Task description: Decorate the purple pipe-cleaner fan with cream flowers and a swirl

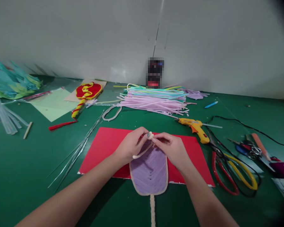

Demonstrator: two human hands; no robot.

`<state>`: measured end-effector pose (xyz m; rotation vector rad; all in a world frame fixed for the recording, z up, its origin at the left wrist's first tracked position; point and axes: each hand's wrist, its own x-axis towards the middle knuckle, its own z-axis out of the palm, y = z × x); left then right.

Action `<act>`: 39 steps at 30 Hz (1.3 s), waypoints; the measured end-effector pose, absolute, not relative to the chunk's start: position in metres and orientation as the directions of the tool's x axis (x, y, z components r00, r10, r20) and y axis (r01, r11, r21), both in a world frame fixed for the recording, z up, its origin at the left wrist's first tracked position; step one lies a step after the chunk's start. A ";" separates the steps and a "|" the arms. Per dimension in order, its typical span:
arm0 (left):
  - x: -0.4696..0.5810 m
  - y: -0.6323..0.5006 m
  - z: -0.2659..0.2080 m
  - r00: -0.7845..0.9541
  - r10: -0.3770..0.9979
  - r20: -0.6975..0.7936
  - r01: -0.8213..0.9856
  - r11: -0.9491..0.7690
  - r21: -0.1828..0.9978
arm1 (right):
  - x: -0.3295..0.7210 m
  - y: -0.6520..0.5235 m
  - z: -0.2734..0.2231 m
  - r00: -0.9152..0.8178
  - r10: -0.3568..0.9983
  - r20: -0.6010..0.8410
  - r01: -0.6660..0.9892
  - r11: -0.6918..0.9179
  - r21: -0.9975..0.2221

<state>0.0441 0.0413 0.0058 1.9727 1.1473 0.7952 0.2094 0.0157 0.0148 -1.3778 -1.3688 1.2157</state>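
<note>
Risk: cream pipe cleaner (150,135), curled small, could spring loose if pinch slackens; its loose tail (139,155) could catch and bend against left palm. Purple fan (149,176), apparently unpinned, could slide if wrist bumps it. Glue gun (196,127) near red board (104,148); reaching hand could brush nozzle, heat unknown.

Fingers: left hand (132,143), thumb and forefinger pinching curl; right hand (171,148), thumb and forefinger nearly closed on its other side. Curl at fan's far end; contact with fan unclear. Fan partly on board, handle (152,208) toward person.
</note>
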 end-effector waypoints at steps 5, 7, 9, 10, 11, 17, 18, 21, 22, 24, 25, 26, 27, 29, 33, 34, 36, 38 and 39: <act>0.045 0.041 0.004 0.410 0.899 0.153 0.435 -0.341 0.833 | 0.208 0.017 0.012 -0.057 0.994 -0.095 0.176 -0.084 -0.981; 0.045 0.041 0.003 0.416 0.895 0.158 0.424 -0.345 0.838 | 0.208 0.018 0.012 -0.058 0.993 -0.098 0.183 -0.086 -0.979; 0.044 0.041 0.002 0.418 0.896 0.151 0.424 -0.339 0.840 | 0.209 0.017 0.011 -0.055 0.995 -0.080 0.194 -0.068 -0.979; 0.044 0.041 0.002 0.419 0.896 0.145 0.427 -0.335 0.840 | 0.209 0.017 0.010 -0.053 0.996 -0.068 0.199 -0.056 -0.979; 0.044 0.041 0.002 0.422 0.896 0.140 0.429 -0.334 0.840 | 0.209 0.017 0.010 -0.051 0.997 -0.058 0.200 -0.047 -0.979; 0.043 0.043 0.005 0.447 0.886 0.128 0.410 -0.329 0.851 | 0.209 0.017 0.011 -0.047 0.998 -0.044 0.210 -0.033 -0.977; 0.043 0.043 0.005 0.447 0.886 0.126 0.404 -0.326 0.855 | 0.209 0.017 0.011 -0.050 0.998 -0.047 0.211 -0.035 -0.977; 0.042 0.043 0.005 0.463 0.879 0.108 0.386 -0.310 0.869 | 0.209 0.017 0.012 -0.061 0.994 -0.093 0.184 -0.081 -0.980; 0.041 0.043 0.006 0.474 0.875 0.098 0.379 -0.303 0.874 | 0.209 0.017 0.012 -0.066 0.991 -0.115 0.171 -0.102 -0.980; 0.041 0.042 0.008 0.497 0.864 0.078 0.360 -0.287 0.888 | 0.210 0.017 0.013 -0.081 0.985 -0.150 0.153 -0.136 -0.979; 0.041 0.042 0.010 0.504 0.861 0.071 0.348 -0.278 0.896 | 0.210 0.017 0.013 -0.090 0.982 -0.164 0.147 -0.149 -0.978; 0.040 0.041 0.011 0.508 0.859 0.064 0.336 -0.266 0.903 | 0.210 0.017 0.014 -0.098 0.979 -0.176 0.143 -0.161 -0.977; 0.040 0.041 0.013 0.510 0.858 0.055 0.327 -0.253 0.911 | 0.210 0.017 0.014 -0.101 0.977 -0.186 0.140 -0.171 -0.975; 0.041 0.040 0.015 0.505 0.862 0.041 0.313 -0.227 0.922 | 0.210 0.016 0.015 -0.097 0.977 -0.192 0.135 -0.179 -0.975; 0.042 0.040 0.016 0.481 0.876 0.049 0.296 -0.214 0.931 | 0.208 0.016 0.015 -0.074 0.981 -0.181 0.145 -0.169 -0.975; 0.042 0.040 0.016 0.477 0.877 0.051 0.291 -0.212 0.933 | 0.208 0.016 0.014 -0.070 0.983 -0.172 0.153 -0.160 -0.975; 0.043 0.040 0.016 0.474 0.879 0.054 0.273 -0.205 0.940 | 0.208 0.016 0.013 -0.063 0.989 -0.133 0.179 -0.120 -0.976; 0.043 0.040 0.015 0.481 0.875 0.056 0.252 -0.199 0.947 | 0.208 0.018 0.010 -0.031 0.997 -0.076 0.207 -0.068 -0.976; 0.043 0.040 0.015 0.487 0.872 0.052 0.242 -0.193 0.951 | 0.208 0.018 0.009 -0.003 0.999 -0.047 0.214 -0.045 -0.976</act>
